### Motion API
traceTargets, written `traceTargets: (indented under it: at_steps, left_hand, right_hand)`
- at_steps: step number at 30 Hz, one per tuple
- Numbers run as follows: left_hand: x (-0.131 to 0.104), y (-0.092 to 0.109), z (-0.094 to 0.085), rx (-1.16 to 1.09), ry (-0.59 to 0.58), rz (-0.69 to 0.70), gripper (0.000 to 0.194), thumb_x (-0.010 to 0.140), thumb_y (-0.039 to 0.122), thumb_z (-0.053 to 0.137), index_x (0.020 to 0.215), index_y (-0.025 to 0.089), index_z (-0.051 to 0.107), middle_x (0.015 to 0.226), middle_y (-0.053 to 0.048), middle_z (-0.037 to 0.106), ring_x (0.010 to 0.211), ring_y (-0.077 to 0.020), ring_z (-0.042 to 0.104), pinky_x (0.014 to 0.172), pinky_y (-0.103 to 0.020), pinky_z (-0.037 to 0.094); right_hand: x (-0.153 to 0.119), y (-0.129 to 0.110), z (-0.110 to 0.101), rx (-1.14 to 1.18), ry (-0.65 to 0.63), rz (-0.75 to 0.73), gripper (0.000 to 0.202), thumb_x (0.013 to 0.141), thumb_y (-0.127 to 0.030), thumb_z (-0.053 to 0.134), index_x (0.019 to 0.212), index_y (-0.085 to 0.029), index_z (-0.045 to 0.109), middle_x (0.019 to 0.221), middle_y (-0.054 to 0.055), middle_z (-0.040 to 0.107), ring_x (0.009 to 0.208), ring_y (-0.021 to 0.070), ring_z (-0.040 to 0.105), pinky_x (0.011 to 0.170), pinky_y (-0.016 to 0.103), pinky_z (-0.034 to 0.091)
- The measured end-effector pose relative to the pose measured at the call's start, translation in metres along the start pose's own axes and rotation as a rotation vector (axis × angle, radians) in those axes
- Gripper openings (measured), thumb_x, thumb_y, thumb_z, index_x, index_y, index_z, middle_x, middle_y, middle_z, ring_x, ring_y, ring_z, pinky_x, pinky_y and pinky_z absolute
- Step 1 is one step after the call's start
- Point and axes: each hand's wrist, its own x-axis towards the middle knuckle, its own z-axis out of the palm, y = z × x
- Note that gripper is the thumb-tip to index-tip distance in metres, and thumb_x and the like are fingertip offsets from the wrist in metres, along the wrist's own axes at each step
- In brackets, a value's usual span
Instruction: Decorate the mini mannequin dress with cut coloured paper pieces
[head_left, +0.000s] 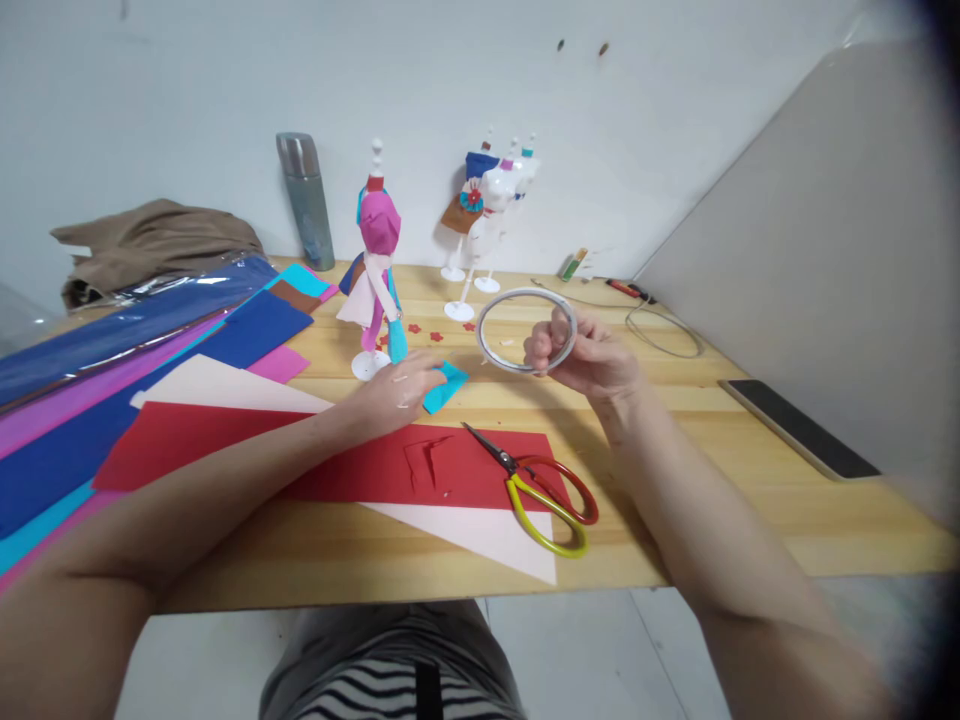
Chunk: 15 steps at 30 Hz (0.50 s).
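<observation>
My right hand (589, 352) is closed on a ring-shaped roll of tape (487, 350), raised above the table. On the left, my left hand (394, 398) rests low over the table with its fingers at a small turquoise piece (448, 388); its fingertips are partly hidden. Just behind it stands a small mannequin (380, 225) dressed in magenta, pale pink and turquoise pieces. Scissors (510, 464) with one yellow and one red handle lie partly on a red sheet (330, 485), near some thin red scraps (429, 464).
More small mannequins (499, 190) stand at the back by a bottle (306, 205). Coloured sheets (225, 350) and a brown cloth (161, 240) cover the left side. A phone (799, 427) and a cable (667, 350) lie right. Small red flowers (436, 337) lie mid-table.
</observation>
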Motion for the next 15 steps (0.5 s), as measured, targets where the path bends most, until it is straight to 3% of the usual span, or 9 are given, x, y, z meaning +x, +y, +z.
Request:
traceTargets:
  at_steps: [2,4,7,15]
  left_hand:
    - [0.004,0.012,-0.002,-0.286,0.056,-0.155,0.025,0.088,0.012,0.050,0.102,0.015,0.071,0.108,-0.010,0.072,0.101,-0.0221,0.066,0.091,-0.039,0.054]
    - [0.008,0.028,-0.008,-0.666,-0.020,-0.305,0.028,0.087,0.020,0.057,0.113,0.014,0.067,0.111,-0.011,0.071,0.084,-0.0173,0.069,0.071,-0.031,0.059]
    - [0.011,0.050,-0.017,-1.032,-0.017,-0.341,0.033,0.082,0.025,0.067,0.114,0.013,0.066,0.114,-0.013,0.068,0.080,-0.0144,0.069,0.061,-0.025,0.057]
    - [0.010,0.063,-0.024,-1.249,-0.027,-0.410,0.017,0.078,0.024,0.074,0.086,0.009,0.068,0.090,-0.011,0.074,0.061,-0.0091,0.065,0.051,-0.019,0.051]
  right_hand:
    - [0.000,0.002,0.003,0.020,-0.021,0.002,0.037,0.070,-0.050,0.084,0.068,-0.023,0.058,0.069,-0.001,0.063,0.056,0.0123,0.060,0.049,0.025,0.049]
    - [-0.001,0.004,0.006,0.029,-0.036,0.013,0.039,0.070,-0.050,0.083,0.068,-0.023,0.056,0.068,-0.002,0.062,0.055,0.0118,0.060,0.049,0.024,0.048]
    - [-0.002,0.007,0.011,0.046,-0.051,0.040,0.041,0.071,-0.050,0.083,0.068,-0.023,0.051,0.068,-0.003,0.061,0.055,0.0117,0.059,0.050,0.025,0.049]
    - [-0.002,0.015,0.017,0.055,-0.028,0.070,0.052,0.064,-0.056,0.085,0.066,-0.024,0.044,0.066,-0.004,0.058,0.053,0.0120,0.057,0.048,0.025,0.049]
